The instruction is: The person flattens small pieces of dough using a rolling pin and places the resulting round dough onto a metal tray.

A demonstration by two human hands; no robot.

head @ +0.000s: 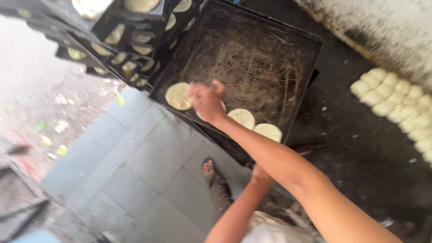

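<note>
Closest to me, my left hand [261, 174] sits low at the near edge of the black tray [270, 63]; I cannot tell whether it is open or closed, or holding anything. Just beside it, a sandalled foot [208, 168] rests on the grey paved floor [148, 162]. Further out, my right hand [206, 100] hovers over the tray with fingers loosely curled, touching or just above a flat dough round [178, 96] at the tray's near-left corner. Three more rounds [243, 118] line the same edge to its right. Beyond, dough balls [396, 101] lie in rows on the dark worktop [360, 148], and stacked trays [130, 45] of rounds stand far left.
</note>
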